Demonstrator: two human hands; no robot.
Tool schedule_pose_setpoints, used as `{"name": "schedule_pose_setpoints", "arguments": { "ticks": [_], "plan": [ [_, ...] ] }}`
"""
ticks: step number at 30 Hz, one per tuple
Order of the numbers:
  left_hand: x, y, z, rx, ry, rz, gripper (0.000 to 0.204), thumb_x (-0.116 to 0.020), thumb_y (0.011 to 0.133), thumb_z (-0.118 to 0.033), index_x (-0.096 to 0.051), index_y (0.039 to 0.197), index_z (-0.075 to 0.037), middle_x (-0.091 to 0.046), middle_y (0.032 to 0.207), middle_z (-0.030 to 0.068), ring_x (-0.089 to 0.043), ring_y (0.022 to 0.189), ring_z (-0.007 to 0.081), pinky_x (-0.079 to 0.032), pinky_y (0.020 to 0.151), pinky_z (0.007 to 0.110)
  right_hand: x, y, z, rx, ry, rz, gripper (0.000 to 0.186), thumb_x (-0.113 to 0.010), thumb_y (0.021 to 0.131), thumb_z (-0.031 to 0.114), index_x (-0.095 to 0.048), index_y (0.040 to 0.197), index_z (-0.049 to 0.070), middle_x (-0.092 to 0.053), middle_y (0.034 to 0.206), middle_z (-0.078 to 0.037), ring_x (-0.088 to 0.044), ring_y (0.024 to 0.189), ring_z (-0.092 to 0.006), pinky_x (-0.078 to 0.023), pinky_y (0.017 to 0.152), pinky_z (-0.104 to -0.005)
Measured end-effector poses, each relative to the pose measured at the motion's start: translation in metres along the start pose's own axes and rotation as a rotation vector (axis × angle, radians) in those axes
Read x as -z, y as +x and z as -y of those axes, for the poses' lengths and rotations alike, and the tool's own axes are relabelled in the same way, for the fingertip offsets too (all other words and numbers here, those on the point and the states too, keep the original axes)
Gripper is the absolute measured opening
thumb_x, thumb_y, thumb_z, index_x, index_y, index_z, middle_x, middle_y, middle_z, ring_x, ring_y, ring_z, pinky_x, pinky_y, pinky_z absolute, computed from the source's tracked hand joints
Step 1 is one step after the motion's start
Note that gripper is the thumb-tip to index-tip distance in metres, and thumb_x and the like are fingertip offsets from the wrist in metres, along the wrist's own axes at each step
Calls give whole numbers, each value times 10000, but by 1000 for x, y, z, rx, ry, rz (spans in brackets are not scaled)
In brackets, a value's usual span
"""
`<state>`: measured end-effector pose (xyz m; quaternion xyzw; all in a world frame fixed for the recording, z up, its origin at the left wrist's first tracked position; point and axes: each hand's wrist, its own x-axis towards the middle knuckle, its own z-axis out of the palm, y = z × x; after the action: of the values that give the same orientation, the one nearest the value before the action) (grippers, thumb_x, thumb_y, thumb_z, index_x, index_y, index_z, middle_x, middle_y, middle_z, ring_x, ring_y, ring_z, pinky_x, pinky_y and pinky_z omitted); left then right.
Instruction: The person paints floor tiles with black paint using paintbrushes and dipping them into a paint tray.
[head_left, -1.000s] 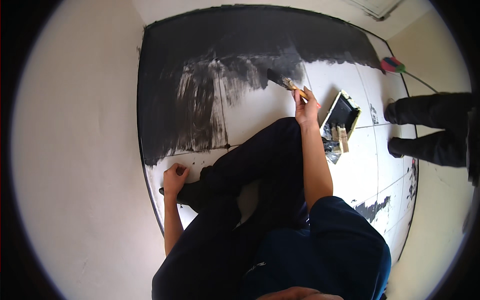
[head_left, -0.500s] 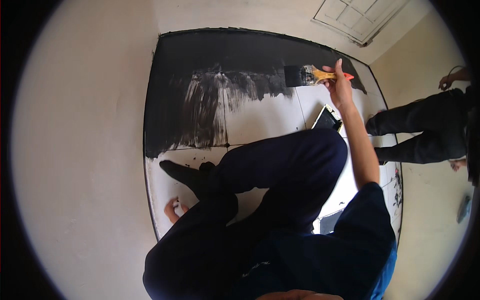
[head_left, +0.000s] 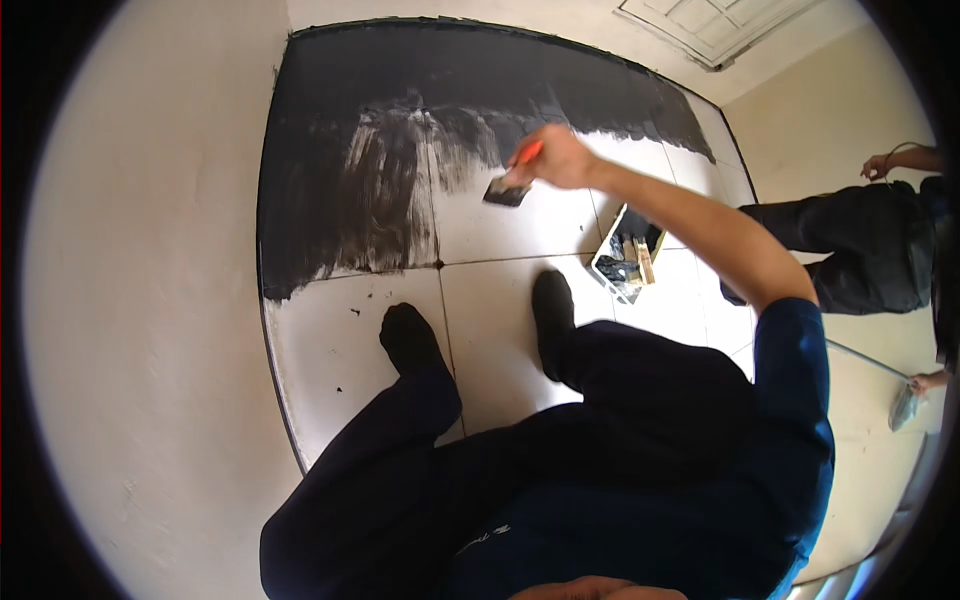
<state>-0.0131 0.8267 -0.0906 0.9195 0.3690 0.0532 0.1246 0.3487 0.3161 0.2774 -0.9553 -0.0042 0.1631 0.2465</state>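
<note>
A wide paintbrush [head_left: 507,193] with dark bristles and a red-tipped handle is gripped in my right hand [head_left: 558,158], fingers closed round it. The bristles point down to the left, over white tile just below the streaky edge of the black paint [head_left: 330,130]. Whether they touch the tile I cannot tell. To the right of the brush, a pale-rimmed paint tray [head_left: 612,287] lies on the floor with black paint and wooden pieces in it. My left hand is out of view.
My dark-socked feet [head_left: 408,340] rest on white floor tiles [head_left: 500,300] with dark specks. A plain wall [head_left: 150,250] borders the floor on the left. At right stands another person in dark trousers [head_left: 870,250], one hand near a pole [head_left: 868,358]. A panelled door [head_left: 715,30] is at far right.
My right hand has swung the brush left and turned its bristles downward. My legs have shifted, uncovering more of the tray. My left hand, seen earlier near the floor, has left view.
</note>
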Motion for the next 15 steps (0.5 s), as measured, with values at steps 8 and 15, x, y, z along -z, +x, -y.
{"name": "schedule_pose_setpoints", "arguments": {
  "ticks": [8,15],
  "plan": [
    [9,-1,1,160,196,1,430,-718,855,-151,-584,1256,-70,-613,1187,124,-556,1175,334,-474,931,479,-71,39,-23,181,85,59,258,-858,870,139,-786,1075,0,-750,1017,-187,-726,909,-343,-578,841,-404],
    [14,-10,-7,310,351,-6,441,-715,848,-175,-564,1252,-81,-591,1222,128,-535,1206,355,-455,956,513,-100,63,-89,311,208,-183,173,-776,906,121,-782,1040,11,-716,996,-169,-710,859,-335,-571,771,-401]
  ]
}}
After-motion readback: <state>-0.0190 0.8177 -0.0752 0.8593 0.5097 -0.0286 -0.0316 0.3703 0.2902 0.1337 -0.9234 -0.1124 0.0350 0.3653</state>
